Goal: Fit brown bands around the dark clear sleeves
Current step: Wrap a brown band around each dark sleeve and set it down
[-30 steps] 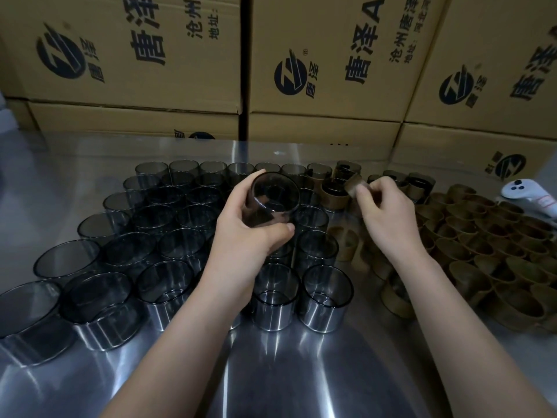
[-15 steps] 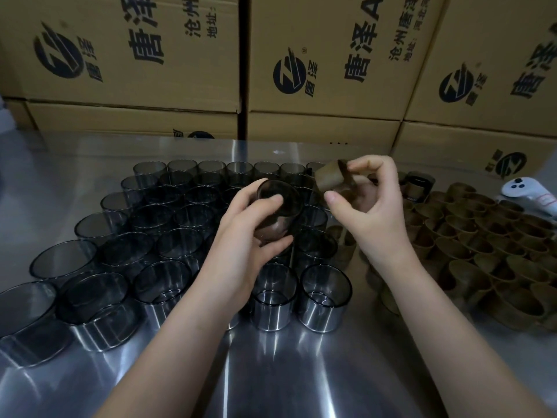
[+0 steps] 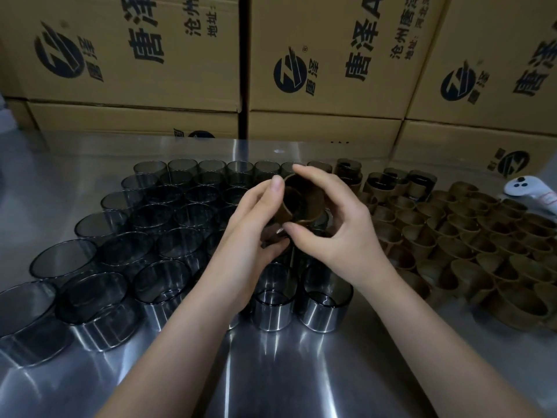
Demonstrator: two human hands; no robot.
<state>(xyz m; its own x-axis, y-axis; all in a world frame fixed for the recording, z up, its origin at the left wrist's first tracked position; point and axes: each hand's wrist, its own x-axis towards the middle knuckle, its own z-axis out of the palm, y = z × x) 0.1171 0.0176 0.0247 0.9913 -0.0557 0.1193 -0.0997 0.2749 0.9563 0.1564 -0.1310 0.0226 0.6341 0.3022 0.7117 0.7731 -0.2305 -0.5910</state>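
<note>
Over the middle of the shiny steel table (image 3: 301, 372), the person holds both hands together above the packed rows. The right hand (image 3: 337, 233) pinches a thin brown paper-like band (image 3: 304, 203) between forefinger and thumb, its open mouth turned toward the left hand (image 3: 253, 224). The left hand's fingers are curled round a smoky dark clear cylindrical sleeve (image 3: 271, 235), most of it hidden behind the palms, with the forefinger resting on the band's rim. I cannot tell how far the band has gone over the sleeve, if at all.

The standing block of bare dark sleeves (image 3: 168, 245) fills the table's left half. The loose brown bands (image 3: 470, 236) crowd the right side. A few banded sleeves (image 3: 388, 185) stand by the far edge, and a white handheld controller (image 3: 530, 191) lies at the right edge. Printed cardboard cartons (image 3: 331, 55) are stacked beyond the far edge.

To my eye the risk lies in the fit. If the band meets the sleeve's rim at a slant, it may catch, crease or tear. Too hard a pinch could squash the band oval so that it refuses to slide. And with the hands working directly over the close-packed rows, a slip could drop the sleeve and topple its neighbours.
</note>
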